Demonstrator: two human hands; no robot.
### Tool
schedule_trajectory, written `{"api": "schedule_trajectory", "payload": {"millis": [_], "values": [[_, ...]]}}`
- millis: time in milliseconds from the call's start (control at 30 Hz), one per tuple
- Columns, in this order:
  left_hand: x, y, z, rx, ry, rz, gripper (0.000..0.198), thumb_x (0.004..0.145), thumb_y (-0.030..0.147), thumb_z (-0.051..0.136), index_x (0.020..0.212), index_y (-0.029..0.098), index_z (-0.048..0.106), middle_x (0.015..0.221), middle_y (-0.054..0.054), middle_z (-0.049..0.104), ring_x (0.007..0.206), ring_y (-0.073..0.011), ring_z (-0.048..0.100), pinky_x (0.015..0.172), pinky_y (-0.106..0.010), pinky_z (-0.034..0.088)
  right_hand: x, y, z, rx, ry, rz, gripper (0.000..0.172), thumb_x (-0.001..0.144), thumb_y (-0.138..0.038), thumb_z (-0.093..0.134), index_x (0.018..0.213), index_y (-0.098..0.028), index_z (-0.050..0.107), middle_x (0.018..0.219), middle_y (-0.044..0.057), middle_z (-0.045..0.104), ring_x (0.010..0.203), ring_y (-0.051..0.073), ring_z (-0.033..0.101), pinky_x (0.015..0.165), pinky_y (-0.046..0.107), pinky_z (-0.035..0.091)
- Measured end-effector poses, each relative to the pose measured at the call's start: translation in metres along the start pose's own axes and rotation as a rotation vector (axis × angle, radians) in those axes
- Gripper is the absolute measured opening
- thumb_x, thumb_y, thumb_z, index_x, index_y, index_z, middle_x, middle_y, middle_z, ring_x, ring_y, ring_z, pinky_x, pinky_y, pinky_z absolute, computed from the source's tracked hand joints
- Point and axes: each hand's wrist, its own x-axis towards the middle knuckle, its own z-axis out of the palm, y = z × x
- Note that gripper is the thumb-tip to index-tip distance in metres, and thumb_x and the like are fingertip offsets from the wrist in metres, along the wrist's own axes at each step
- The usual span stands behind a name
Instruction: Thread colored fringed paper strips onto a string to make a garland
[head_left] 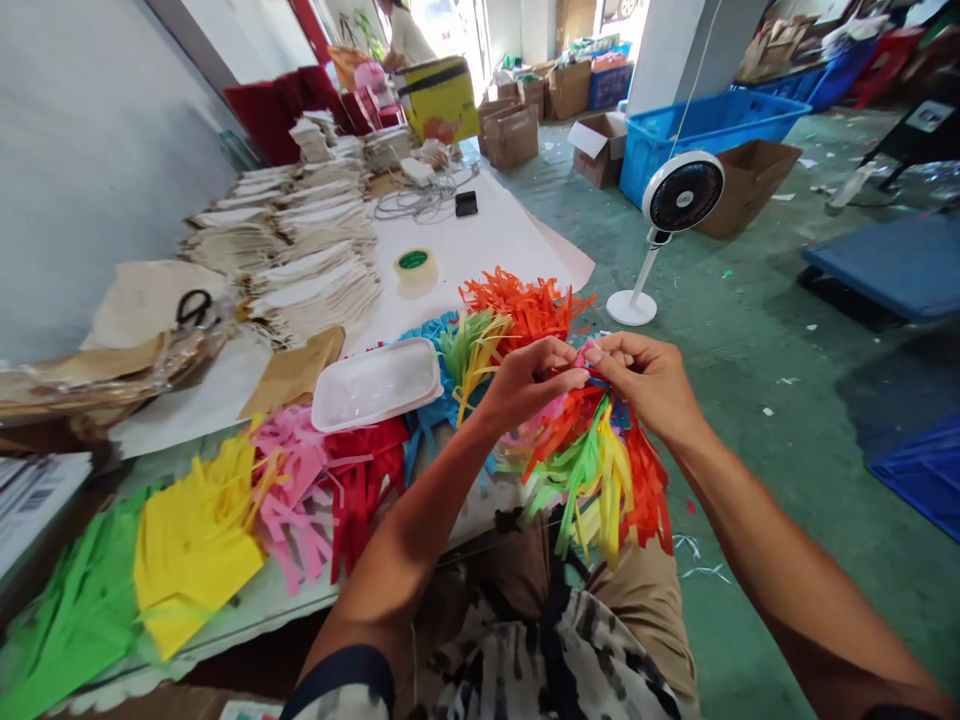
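Observation:
My left hand [532, 385] and my right hand [645, 385] meet above my lap, fingertips pinching the top of a bunch of multicoloured fringed paper strips [592, 470]. Red, green, yellow and orange strips hang from the bunch, and my fingers hide its gathered top. Close to my left hand lie a green-and-yellow fringe [471, 355] and an orange fringe pile [525, 305]. Further left on the table are a white plastic tray [375, 385], pink fringe paper [292, 490], red fringe paper [364, 470] and yellow paper [196, 540].
Green paper [79, 610] lies at the table's near left. Beyond are stacks of beige fringed sheets [300, 240], black-handled scissors [193, 308] and a tape roll [415, 270]. A white floor fan [667, 220] stands right of the table. Boxes and blue crates line the floor; a person stands far back.

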Motion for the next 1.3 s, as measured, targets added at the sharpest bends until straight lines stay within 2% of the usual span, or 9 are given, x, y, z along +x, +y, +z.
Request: {"api": "schedule_trajectory", "payload": {"millis": [100, 267, 367, 633, 767, 867, 967, 1133, 1300], "values": [[-0.002, -0.008, 0.006, 0.051, 0.094, 0.046, 0.032, 0.081, 0.043, 0.087, 0.087, 0.017, 0.070, 0.064, 0.006, 0.060, 0.054, -0.0049, 0.041, 0.053, -0.021, 0.031, 0.001, 0.000, 0.001, -0.020, 0.012, -0.025, 0.045, 0.087, -0.062, 0.080, 0.091, -0.017, 0.077, 0.056, -0.007, 0.039, 0.053, 0.008, 0.027, 0.053, 0.028, 0.021], [-0.003, -0.012, 0.008, -0.107, 0.141, -0.011, 0.032, 0.082, 0.046, 0.086, 0.088, 0.016, 0.075, 0.077, -0.003, 0.076, 0.070, -0.0128, 0.069, 0.072, -0.026, 0.054, 0.000, 0.003, 0.001, -0.055, 0.001, -0.034, 0.046, 0.089, -0.064, 0.077, 0.094, -0.018, 0.079, 0.057, -0.006, 0.038, 0.054, 0.009, 0.028, 0.054, 0.028, 0.021], [-0.004, -0.010, 0.008, -0.168, 0.174, -0.046, 0.032, 0.081, 0.045, 0.087, 0.087, 0.016, 0.077, 0.081, -0.006, 0.079, 0.076, -0.0153, 0.073, 0.079, -0.029, 0.057, 0.000, 0.004, 0.000, -0.077, -0.002, -0.041, 0.045, 0.091, -0.063, 0.075, 0.095, -0.019, 0.078, 0.057, -0.006, 0.039, 0.053, 0.009, 0.030, 0.054, 0.028, 0.023], [-0.006, -0.005, 0.011, -0.192, 0.256, -0.057, 0.029, 0.082, 0.043, 0.087, 0.085, 0.016, 0.078, 0.080, -0.004, 0.077, 0.072, -0.0120, 0.067, 0.071, -0.024, 0.052, 0.000, 0.001, 0.001, -0.133, -0.036, -0.028, 0.044, 0.095, -0.062, 0.071, 0.096, -0.019, 0.076, 0.055, -0.006, 0.043, 0.049, 0.009, 0.035, 0.050, 0.028, 0.024], [-0.005, -0.002, 0.008, -0.254, 0.275, -0.097, 0.032, 0.079, 0.044, 0.089, 0.088, 0.017, 0.074, 0.078, -0.001, 0.073, 0.057, -0.0054, 0.052, 0.053, -0.019, 0.039, 0.001, 0.001, 0.002, -0.120, -0.048, -0.013, 0.043, 0.094, -0.062, 0.072, 0.093, -0.019, 0.074, 0.056, -0.006, 0.043, 0.049, 0.008, 0.035, 0.050, 0.028, 0.024], [-0.003, -0.003, 0.003, -0.343, 0.185, -0.178, 0.038, 0.077, 0.047, 0.091, 0.087, 0.017, 0.069, 0.073, 0.002, 0.066, 0.051, -0.0031, 0.042, 0.047, -0.018, 0.028, 0.002, 0.002, 0.002, -0.125, -0.056, -0.008, 0.040, 0.096, -0.058, 0.070, 0.092, -0.019, 0.073, 0.055, -0.007, 0.042, 0.049, 0.009, 0.034, 0.050, 0.029, 0.023], [-0.001, -0.006, 0.001, -0.358, 0.105, -0.193, 0.040, 0.081, 0.049, 0.087, 0.083, 0.016, 0.065, 0.067, 0.004, 0.057, 0.051, -0.0026, 0.039, 0.047, -0.018, 0.028, 0.002, 0.003, 0.002, -0.143, -0.031, 0.000, 0.037, 0.096, -0.055, 0.070, 0.093, -0.019, 0.073, 0.056, -0.006, 0.042, 0.051, 0.009, 0.035, 0.051, 0.029, 0.025], [0.005, -0.007, 0.004, -0.277, 0.200, -0.135, 0.044, 0.082, 0.052, 0.086, 0.084, 0.017, 0.060, 0.067, 0.005, 0.054, 0.050, -0.0031, 0.039, 0.047, -0.018, 0.029, 0.001, 0.005, 0.000, -0.178, 0.013, -0.033, 0.031, 0.100, -0.047, 0.063, 0.085, -0.019, 0.067, 0.067, -0.003, 0.051, 0.060, 0.011, 0.040, 0.057, 0.029, 0.030], [0.007, -0.005, 0.006, -0.201, 0.206, -0.110, 0.049, 0.079, 0.059, 0.086, 0.083, 0.018, 0.059, 0.063, 0.006, 0.051, 0.049, -0.0042, 0.040, 0.047, -0.019, 0.032, -0.001, 0.003, 0.001, -0.251, 0.005, -0.055, 0.030, 0.099, -0.044, 0.060, 0.081, -0.020, 0.064, 0.066, -0.003, 0.050, 0.061, 0.011, 0.040, 0.058, 0.029, 0.030]]}}
